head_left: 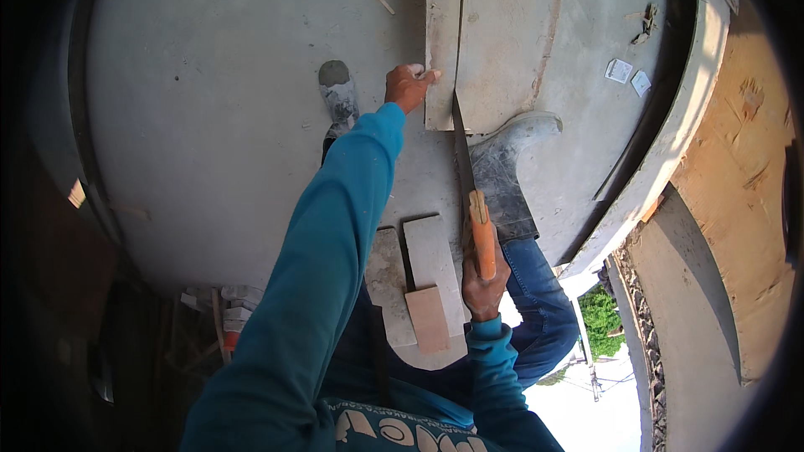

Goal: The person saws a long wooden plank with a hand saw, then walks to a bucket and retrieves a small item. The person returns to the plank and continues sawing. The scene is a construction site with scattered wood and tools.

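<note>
A pale, flat board [502, 42] lies ahead of me, with a long dark slit dividing a narrow strip [442, 25] from its left side. My right hand [487, 289] is closed around the orange handle of a handsaw [483, 238]. The saw's dark blade points away from me, its tip end at the slit near the board's front edge. My left hand [409, 88] grips the strip's left edge, with fingers curled and thumb on top. At the board's near right corner, my right boot [511, 167] rests against or on it; which one I cannot tell.
My left boot [337, 99] stands on the grey floor [218, 100]. Close to my body lie grey slabs [431, 251] and a small brown flat piece [428, 320]. Two white paper scraps [619, 70] lie at right, before a curved raised edge [699, 75]. A wood sliver [383, 2] lies at far left.
</note>
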Demonstrator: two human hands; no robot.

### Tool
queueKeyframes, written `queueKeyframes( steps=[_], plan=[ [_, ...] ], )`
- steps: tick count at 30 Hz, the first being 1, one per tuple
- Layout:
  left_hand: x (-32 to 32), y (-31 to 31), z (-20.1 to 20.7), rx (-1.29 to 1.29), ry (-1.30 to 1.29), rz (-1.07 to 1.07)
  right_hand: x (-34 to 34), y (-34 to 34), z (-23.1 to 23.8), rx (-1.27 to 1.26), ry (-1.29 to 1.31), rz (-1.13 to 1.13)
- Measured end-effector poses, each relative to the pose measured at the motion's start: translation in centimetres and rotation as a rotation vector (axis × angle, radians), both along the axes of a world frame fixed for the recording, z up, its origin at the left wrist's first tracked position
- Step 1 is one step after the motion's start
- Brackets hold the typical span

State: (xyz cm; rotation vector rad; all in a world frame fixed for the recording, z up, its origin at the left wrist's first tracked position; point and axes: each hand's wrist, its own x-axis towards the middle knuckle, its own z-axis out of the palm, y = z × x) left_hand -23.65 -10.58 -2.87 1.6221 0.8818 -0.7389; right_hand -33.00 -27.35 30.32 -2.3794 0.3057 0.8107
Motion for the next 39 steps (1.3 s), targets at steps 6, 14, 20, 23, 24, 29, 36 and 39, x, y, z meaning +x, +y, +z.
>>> queueKeyframes(
  steps=[6,14,20,23,24,29,36,39],
  plan=[
    [-1.2,-0.8,1.3,-0.066,0.037,0.077,-0.3,-1.2,5.5,0.02,0.049,-0.037],
    [-0.5,7.2,0.7,0.136,-0.143,0.006,-0.8,3.7,-10.3,0.106,-0.101,-0.183],
    [-3.4,10.7,5.1,-0.097,-0.122,0.144,0.1,1.0,4.0,0.177,0.097,-0.125],
    [-3.4,10.7,9.2,-0.03,-0.132,0.192,1.6,1.0,6.3,0.172,-0.062,-0.091],
    [-4.2,11.3,9.5,-0.011,-0.16,0.226,1.7,0.9,7.4,0.191,-0.068,-0.093],
    [-0.7,12.6,23.1,0.13,-0.144,0.134,4.1,2.2,13.5,0.22,-0.217,-0.174],
    [2.8,15.5,35.9,0.204,-0.232,0.033,6.3,2.8,23.9,0.338,-0.454,-0.331],
    [1.0,17.9,38.1,0.249,-0.187,0.017,7.0,2.3,27.1,0.322,-0.601,-0.347]
  ],
)
